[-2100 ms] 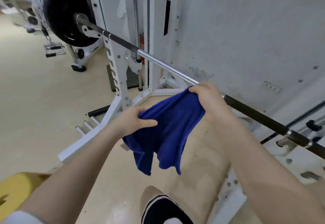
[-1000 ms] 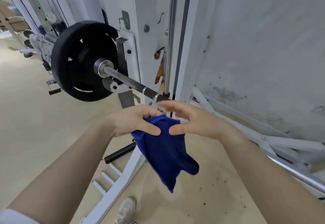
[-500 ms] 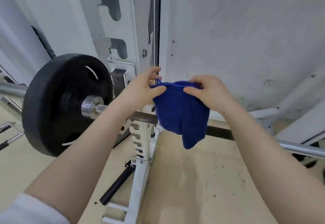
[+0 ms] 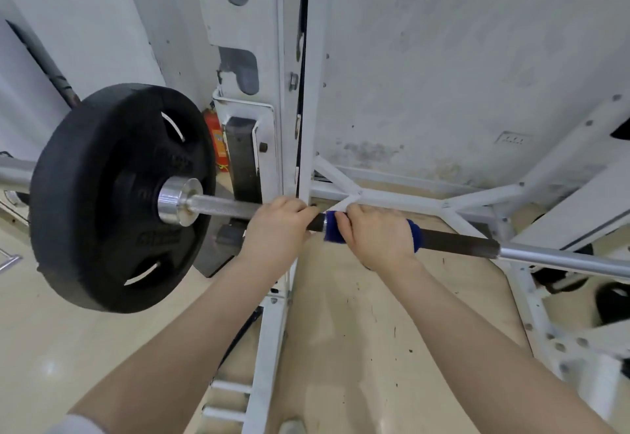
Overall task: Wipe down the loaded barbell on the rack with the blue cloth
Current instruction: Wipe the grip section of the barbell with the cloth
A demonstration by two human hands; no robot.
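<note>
Barbell (image 4: 456, 244) tip: right hand (image 4: 376, 237) is wrapped round the blue cloth (image 4: 330, 229), left hand (image 4: 278, 225) grips bare bar, so squeeze firm and slide in long strokes.

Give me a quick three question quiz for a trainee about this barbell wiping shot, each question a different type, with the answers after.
1. True or false: the blue cloth is wrapped round the steel barbell shaft under the right hand.
2. What does the left hand grip? A) black round weight plate B) barbell shaft C) white steel rack upright
3. Fill in: the weight plate sits to the ___ of both hands.

Key: 1 true; 2 B; 3 left.
</note>
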